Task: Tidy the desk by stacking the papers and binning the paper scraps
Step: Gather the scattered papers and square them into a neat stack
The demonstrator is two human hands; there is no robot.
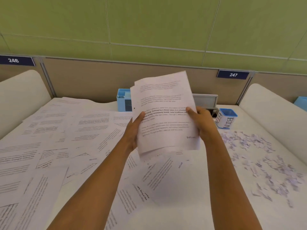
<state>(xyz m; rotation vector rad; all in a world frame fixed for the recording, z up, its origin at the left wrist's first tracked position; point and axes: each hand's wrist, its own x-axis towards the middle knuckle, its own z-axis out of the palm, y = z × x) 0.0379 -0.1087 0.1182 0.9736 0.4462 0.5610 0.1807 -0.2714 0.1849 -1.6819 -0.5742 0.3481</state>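
Note:
I hold a small stack of printed papers upright above the middle of the desk. My left hand grips its left edge, thumb on the front. My right hand grips its right edge the same way. Many loose printed sheets lie scattered and overlapping over the left and middle of the white desk. A spread of small paper scraps covers the right side. A small blue box marked BIN stands at the back right, just past my right hand.
A light blue desk organiser stands at the back, partly behind the held papers. A grey tray or frame sits behind my right hand. A beige partition closes the back; white curved dividers flank both sides.

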